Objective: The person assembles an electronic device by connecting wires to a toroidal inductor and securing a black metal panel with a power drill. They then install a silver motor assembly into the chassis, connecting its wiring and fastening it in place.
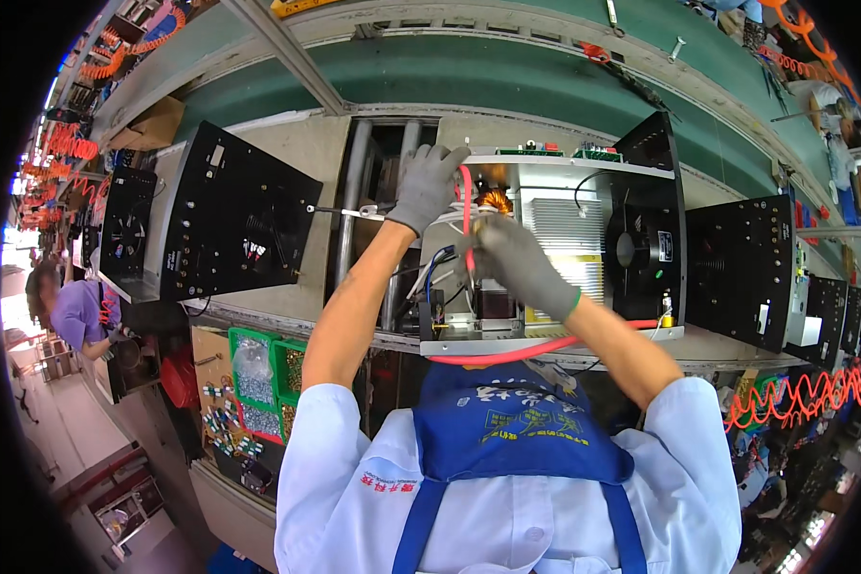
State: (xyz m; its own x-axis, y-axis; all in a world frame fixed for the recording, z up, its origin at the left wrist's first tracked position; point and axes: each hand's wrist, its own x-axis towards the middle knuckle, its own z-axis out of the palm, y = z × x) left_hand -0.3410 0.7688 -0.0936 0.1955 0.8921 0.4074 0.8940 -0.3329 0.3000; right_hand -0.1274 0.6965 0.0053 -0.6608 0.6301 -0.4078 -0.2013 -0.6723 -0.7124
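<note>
An open metal machine chassis [545, 191] stands on the line in front of me, with a copper coil [496, 200], a finned grey block and a black end panel carrying a fan [631, 251]. My left hand [429, 187], in a grey glove, grips the chassis's upper left corner. A thin red cable [466, 206] runs down from there to my gloved right hand [517, 263], which is closed around it inside the chassis. Blue and white wires hang just left of that hand. A red hose [517, 352] curves along the chassis's front edge.
Black perforated panels stand to the left [234, 215] and right [741, 263]. Green bins of small screws [258, 378] sit below left. An orange coiled hose [804, 392] hangs at right. A green conveyor belt [507, 72] runs behind. A co-worker in purple [77, 311] sits far left.
</note>
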